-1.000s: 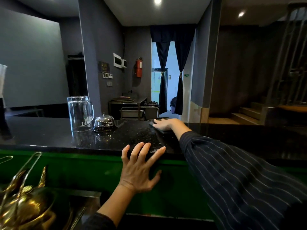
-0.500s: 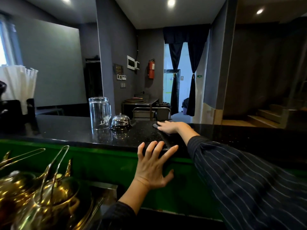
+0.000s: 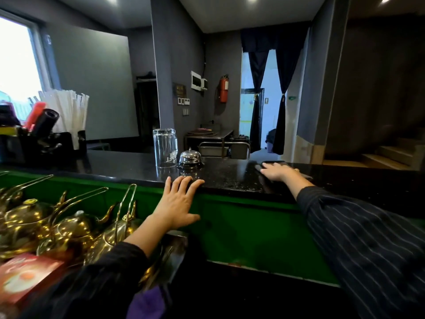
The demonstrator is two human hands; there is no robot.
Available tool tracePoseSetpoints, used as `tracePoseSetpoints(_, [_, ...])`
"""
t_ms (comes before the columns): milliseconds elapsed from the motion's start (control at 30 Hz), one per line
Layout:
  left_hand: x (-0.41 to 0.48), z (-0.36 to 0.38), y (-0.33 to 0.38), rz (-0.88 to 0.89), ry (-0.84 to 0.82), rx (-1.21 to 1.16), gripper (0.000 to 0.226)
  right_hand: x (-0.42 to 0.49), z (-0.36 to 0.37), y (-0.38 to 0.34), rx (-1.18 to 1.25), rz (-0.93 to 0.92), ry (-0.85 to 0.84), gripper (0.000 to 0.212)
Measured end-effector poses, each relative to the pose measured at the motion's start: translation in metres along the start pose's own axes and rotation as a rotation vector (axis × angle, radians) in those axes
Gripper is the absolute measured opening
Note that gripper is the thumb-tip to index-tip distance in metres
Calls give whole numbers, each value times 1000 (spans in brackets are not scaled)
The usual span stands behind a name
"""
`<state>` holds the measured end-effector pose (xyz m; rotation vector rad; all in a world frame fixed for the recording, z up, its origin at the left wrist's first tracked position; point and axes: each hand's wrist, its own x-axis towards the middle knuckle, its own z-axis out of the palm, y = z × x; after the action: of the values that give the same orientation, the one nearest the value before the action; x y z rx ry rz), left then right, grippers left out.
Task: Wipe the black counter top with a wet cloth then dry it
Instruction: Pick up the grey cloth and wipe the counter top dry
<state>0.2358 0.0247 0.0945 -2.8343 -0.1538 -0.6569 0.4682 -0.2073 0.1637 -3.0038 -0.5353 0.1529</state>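
Fingers [image 3: 268, 167] of the right hand [image 3: 279, 172], flat on the cloth [image 3: 276, 162], have slid right from the bell [image 3: 190, 157], widening the wiped bench [image 3: 230, 178].

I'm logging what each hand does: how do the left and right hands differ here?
The left hand rests on the near edge of the counter top, fingers spread, touching no cloth. The right hand reaches farther over and presses flat on the dark cloth. Both are open, fingers straight.
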Motion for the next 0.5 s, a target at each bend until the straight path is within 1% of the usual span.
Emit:
tracePoseSetpoints(33, [1, -1, 3, -11, -9, -7, 99, -8, 2, -15, -8, 36, 24, 67])
tracePoseSetpoints(100, [1, -1, 4, -28, -23, -16, 100, -25, 3, -50, -19, -2, 40, 63])
tracePoseSetpoints(167, [1, -1, 1, -30, -25, -13, 101, -38, 5, -86, -23, -152, 28, 62])
tracePoseSetpoints(267, [0, -3, 1, -23, -21, -17, 101, -46, 14, -119, -27, -351, -46, 59])
tracePoseSetpoints(367, [-2, -5, 2, -26, -21, -51, 99, -52, 12, -109, -27, -495, -121, 55])
tracePoseSetpoints(433, [-1, -7, 2, -40, -27, -85, 96, -54, 6, -89, 33, -484, -197, 54])
tracePoseSetpoints(500, [1, -9, 2, -52, -58, -122, 94, -48, 1, -70, 65, -393, -192, 53])
